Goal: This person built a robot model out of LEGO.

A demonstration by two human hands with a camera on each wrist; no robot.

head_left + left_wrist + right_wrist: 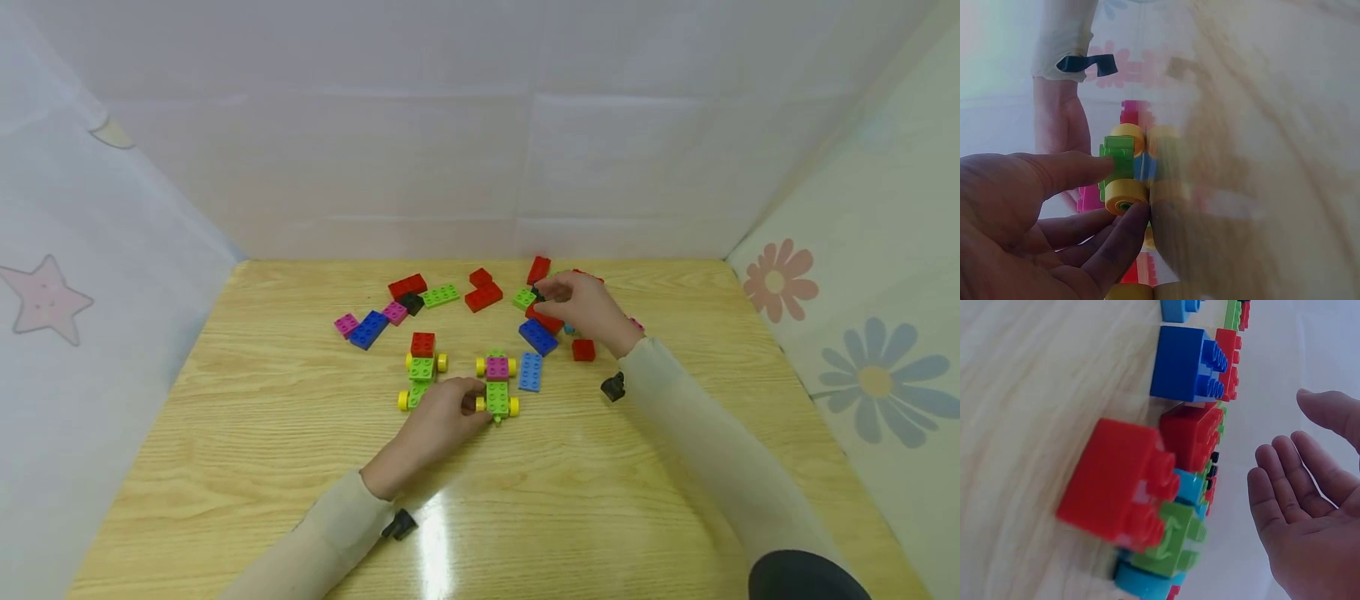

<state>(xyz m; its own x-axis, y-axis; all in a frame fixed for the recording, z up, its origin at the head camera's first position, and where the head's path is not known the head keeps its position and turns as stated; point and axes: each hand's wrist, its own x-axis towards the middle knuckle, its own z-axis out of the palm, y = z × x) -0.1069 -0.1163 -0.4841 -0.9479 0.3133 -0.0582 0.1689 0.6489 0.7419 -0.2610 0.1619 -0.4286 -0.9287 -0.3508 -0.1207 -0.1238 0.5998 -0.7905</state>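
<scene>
On the table [285, 400], your left hand [448, 414] pinches the near end of the wheeled green car [497, 398], probably to keep it from rolling; farther and right, your right hand [583, 307] hovers by loose bricks [537, 337], its grip parted and empty, presumably raised to clear them.

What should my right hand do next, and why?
Probably lower your right hand and pick up the red brick beside the dark blue brick: the hand hovers empty nearby, while your left hand grips the green wheeled base, which has bare studs.
</scene>
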